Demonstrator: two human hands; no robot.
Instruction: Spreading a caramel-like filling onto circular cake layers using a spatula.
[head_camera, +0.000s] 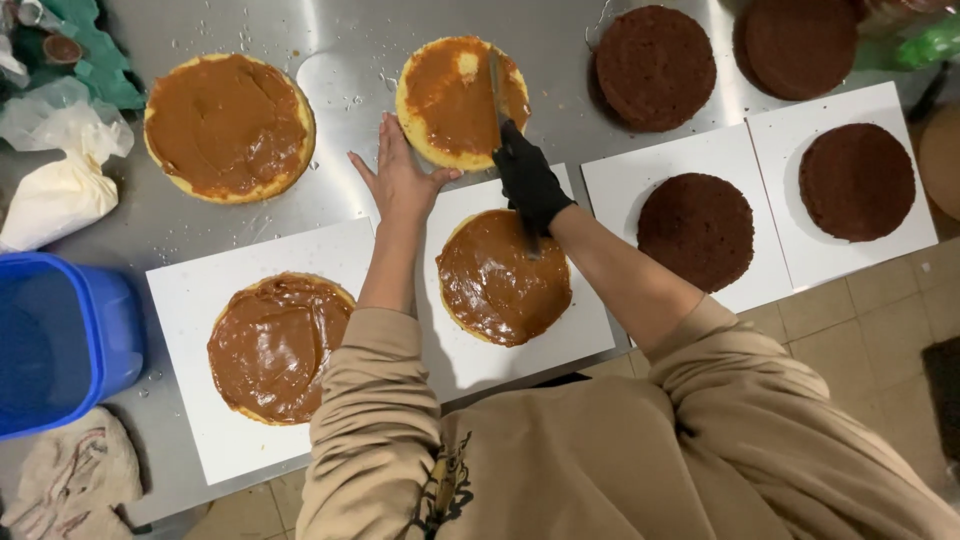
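The step in hand looks like spreading caramel-brown filling over the yellow cake round (462, 100) at the far middle of the steel tabletop (340, 45). The right hand (528, 180), in a black glove, has its fingers clenched around the handle of a long palette knife (497, 95), whose blade lies flat across the right part of that round. The bare left hand (400, 180) is open, fingers spread and released, its fingertips resting at the round's near-left edge, seemingly to steady or turn it.

The coat is uneven: a pale patch of bare sponge shows near the round's far edge and the rim is uncovered. By my judgement, the next move calls for drawing the blade toward that patch with light, level pressure while the left hand keeps the round from sliding on the smooth steel.

Nearer than the round, a coated cake (503, 278) sits on a white board (590, 335). Left of the round lies another coated yellow layer (228, 125), and near-left a fourth (278, 345) on its own board. To the right stand four plain chocolate layers (655, 68), two of them on boards. Far left of the round are a piping bag (55, 195), a blue tub (60, 340) and a cloth (70, 480).
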